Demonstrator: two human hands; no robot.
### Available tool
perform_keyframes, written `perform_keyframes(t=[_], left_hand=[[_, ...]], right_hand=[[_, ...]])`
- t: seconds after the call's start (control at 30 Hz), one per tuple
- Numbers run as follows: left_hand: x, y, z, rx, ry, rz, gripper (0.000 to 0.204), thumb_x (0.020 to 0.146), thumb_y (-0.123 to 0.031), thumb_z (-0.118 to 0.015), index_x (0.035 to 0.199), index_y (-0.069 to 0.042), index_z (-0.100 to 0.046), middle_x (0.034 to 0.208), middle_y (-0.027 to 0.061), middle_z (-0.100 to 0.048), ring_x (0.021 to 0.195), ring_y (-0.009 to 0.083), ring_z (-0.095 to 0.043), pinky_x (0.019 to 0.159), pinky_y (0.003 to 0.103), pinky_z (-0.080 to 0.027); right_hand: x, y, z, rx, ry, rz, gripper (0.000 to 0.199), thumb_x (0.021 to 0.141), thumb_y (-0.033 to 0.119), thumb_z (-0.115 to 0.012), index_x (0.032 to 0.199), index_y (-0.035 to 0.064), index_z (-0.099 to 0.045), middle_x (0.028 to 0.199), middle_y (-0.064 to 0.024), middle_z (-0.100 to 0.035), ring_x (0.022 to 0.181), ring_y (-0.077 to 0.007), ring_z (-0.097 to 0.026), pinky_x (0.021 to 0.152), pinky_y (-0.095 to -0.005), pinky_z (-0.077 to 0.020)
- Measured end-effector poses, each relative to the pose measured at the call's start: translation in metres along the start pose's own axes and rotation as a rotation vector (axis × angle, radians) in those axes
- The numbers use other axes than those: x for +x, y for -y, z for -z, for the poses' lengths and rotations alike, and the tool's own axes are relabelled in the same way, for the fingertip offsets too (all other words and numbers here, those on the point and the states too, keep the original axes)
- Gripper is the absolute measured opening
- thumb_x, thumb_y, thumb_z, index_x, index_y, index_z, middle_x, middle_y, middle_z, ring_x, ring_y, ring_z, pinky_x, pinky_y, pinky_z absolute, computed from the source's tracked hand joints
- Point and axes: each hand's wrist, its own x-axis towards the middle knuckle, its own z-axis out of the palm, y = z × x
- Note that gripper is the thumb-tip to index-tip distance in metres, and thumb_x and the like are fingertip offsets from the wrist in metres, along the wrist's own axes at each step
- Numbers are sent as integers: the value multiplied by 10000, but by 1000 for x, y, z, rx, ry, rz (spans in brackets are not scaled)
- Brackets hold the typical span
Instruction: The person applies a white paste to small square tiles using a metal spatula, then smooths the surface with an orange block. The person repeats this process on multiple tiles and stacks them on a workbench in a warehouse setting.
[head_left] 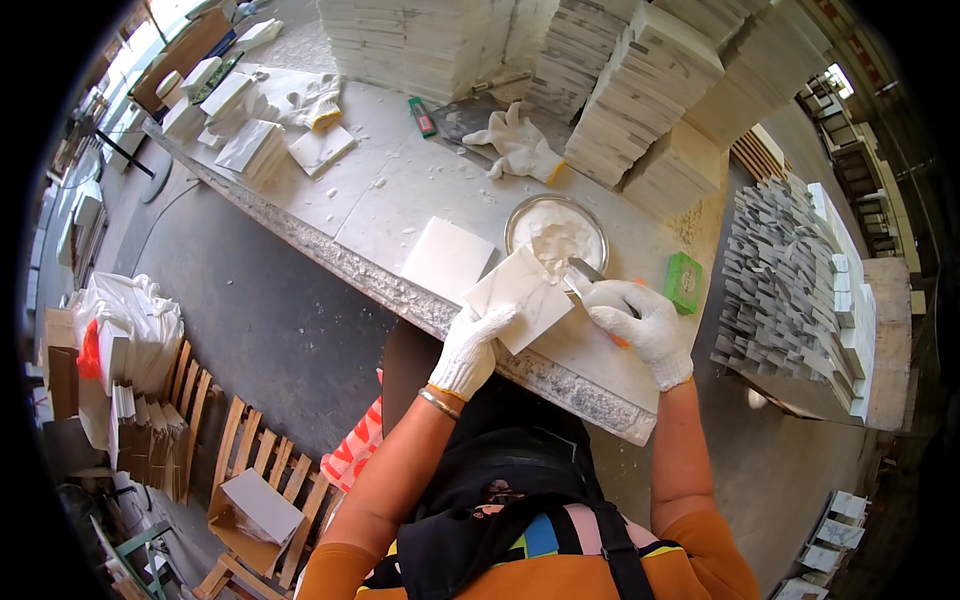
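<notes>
My left hand (470, 345), in a white knitted glove, grips a square white marble tile (522, 300) by its near edge, tilted above the table's front edge. My gloved right hand (640, 325) is closed around a small putty knife (583, 268); its handle is mostly hidden by the fingers. The blade is between the tile's right corner and a round metal bowl (509, 226) of white paste (552, 238). Whether the blade touches the tile cannot be made out. Another white tile (447, 257) lies flat beside the held one.
Tall stacks of marble tiles (640, 90) line the table's far side. Loose gloves (517, 145), a green box (683, 283) and a small green-and-red case (422, 117) lie on the table (375, 215). Several tiles (252, 150) sit far left. A pallet of grey pieces (780, 290) stands right.
</notes>
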Motion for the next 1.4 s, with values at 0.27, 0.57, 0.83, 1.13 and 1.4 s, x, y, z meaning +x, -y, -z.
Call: perform_keyframes(t=[0.27, 0.57, 0.83, 1.13, 1.4], left_hand=[[0, 2, 2, 20, -2, -7, 585, 904, -66, -690, 1442, 24, -480, 1306, 98, -635, 1155, 181, -625, 984, 307, -496], [-1, 0, -3, 10, 12, -9, 598, 898, -64, -697, 1446, 26, -475, 1317, 103, -633, 1168, 185, -623, 992, 309, -494], [-2, -3, -6, -2, 0, 8, 600, 895, -56, -695, 1447, 24, -473, 1320, 103, -629, 1184, 190, -612, 1011, 318, -484], [-1, -3, -3, 9, 8, 8, 615, 892, -67, -717, 1450, 30, -478, 1345, 123, -623, 1211, 205, -610, 1028, 332, -491], [-1, -2, -3, 2, 7, 6, 604, 890, -66, -706, 1442, 24, -476, 1320, 101, -628, 1176, 186, -615, 1003, 310, -484]], right_hand=[[6, -6, -6, -103, -25, -12, 227, 850, 186, -771, 1031, 49, -776, 1000, -30, -754, 882, -100, -627, 817, -258, -500], [8, -9, -7, -125, -23, -4, 222, 843, 192, -771, 1029, 71, -783, 984, -34, -756, 830, -111, -623, 790, -266, -505], [9, -8, -7, -210, -29, 33, 233, 816, 264, -769, 996, 119, -796, 968, -27, -766, 777, -150, -578, 779, -278, -461], [10, -11, -8, -210, -43, 47, 225, 815, 259, -766, 995, 127, -797, 974, -27, -767, 779, -158, -567, 781, -283, -465], [11, -10, -8, -237, -41, 26, 233, 818, 256, -765, 1007, 122, -798, 980, -16, -766, 813, -149, -573, 798, -281, -474]])
